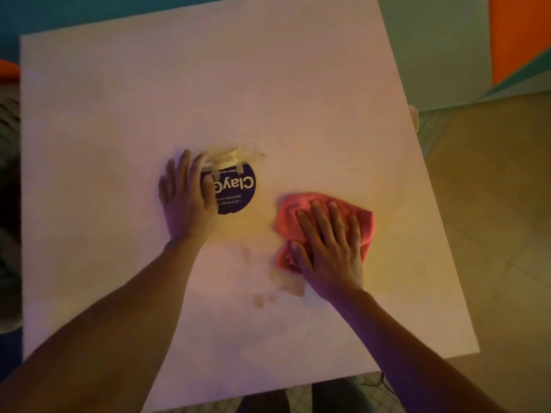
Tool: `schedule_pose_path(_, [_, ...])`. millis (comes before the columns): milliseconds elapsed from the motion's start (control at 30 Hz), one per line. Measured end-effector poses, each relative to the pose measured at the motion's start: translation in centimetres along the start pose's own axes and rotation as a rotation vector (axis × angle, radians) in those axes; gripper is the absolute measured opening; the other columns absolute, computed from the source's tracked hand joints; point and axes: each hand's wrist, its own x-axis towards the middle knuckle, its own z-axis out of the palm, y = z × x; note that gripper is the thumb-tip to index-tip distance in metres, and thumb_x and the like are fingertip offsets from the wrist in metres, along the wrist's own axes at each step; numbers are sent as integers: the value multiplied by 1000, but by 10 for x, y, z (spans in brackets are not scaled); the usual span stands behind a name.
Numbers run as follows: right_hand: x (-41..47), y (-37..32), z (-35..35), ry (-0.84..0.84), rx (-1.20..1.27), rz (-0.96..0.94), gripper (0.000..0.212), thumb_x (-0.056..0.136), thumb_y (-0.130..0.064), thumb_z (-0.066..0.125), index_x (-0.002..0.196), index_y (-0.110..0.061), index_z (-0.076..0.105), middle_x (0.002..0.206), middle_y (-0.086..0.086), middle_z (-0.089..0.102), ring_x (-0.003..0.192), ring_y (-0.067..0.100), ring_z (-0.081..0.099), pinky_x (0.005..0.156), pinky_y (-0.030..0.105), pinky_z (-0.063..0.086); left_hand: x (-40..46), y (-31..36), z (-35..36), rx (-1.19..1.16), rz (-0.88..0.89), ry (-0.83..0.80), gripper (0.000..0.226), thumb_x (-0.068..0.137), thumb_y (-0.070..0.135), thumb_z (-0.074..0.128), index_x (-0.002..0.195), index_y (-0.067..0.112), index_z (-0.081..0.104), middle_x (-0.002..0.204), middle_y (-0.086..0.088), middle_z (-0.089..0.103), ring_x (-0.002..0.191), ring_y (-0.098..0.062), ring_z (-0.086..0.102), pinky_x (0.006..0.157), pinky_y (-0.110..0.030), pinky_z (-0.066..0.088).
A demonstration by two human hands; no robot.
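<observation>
Head view, right hand flat on a pink cloth right of centre on the white table — fingers straight, slightly apart, left hand pressing a purple round sticker, fingers straight, brownish stains just near the cloth.

Left part of purple disc under left hand; middle of pink cloth under right hand; small print blurred.

Just left of the frame's centre, a round purple label on the tabletop bears large white letters, upside down to the camera, reading "Clay" plus a partly covered round letter; its smaller white lines are too blurred to read.
</observation>
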Motion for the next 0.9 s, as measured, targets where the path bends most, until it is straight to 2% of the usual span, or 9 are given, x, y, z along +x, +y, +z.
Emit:
schedule_pose_path(133, [0, -7, -1, -1, -29, 55, 58, 97, -53, 42, 150, -30, 39, 159, 0, 31, 150, 29, 20, 117, 58, 16, -54, -59, -28, 106, -103, -35, 52, 101, 37, 33, 151, 23, 39, 160, -2, 34, 146, -35, 31, 117, -51, 24])
schedule_pose_path(300, [31, -22, 1, 13, -84, 127, 57, 98, -52, 39, 151, -28, 36, 159, 3, 31, 148, 33, 21, 116, 59, 15, -79, -72, -32, 141, -169, -79, 56, 98, 37, 33, 153, 26, 34, 164, 0, 26, 150, -35, 22, 120, -52, 16])
schedule_pose_path(467, [77, -53, 8, 20, -105, 179, 58, 101, -50, 31, 154, -28, 25, 161, 4, 26, 149, 33, 18, 116, 60, 13, -77, -77, -25, 141, -166, -46, 54, 100, 38, 35, 153, 27, 36, 164, 1, 27, 150, -34, 22, 121, -51, 16])
schedule_pose_path(733, [29, -116, 18, -8, -67, -63, 56, 101, -45, 33, 152, -24, 33, 160, 4, 29, 150, 32, 18, 117, 60, 14, -78, -78, -28, 123, -167, -46, 54, 100, 37, 38, 153, 28, 36, 164, 1, 27, 151, -34, 21, 121, -53, 16])
schedule_pose_path(900, [59, -125, 19, -51, -120, -136, 56, 101, -46, 32, 153, -24, 32, 161, 2, 27, 150, 31, 16, 116, 60, 14, -76, -79, -28, 129, -161, -37, 54, 99, 37, 35, 152, 27, 38, 163, 0, 29, 150, -34, 22, 120, -54, 17])
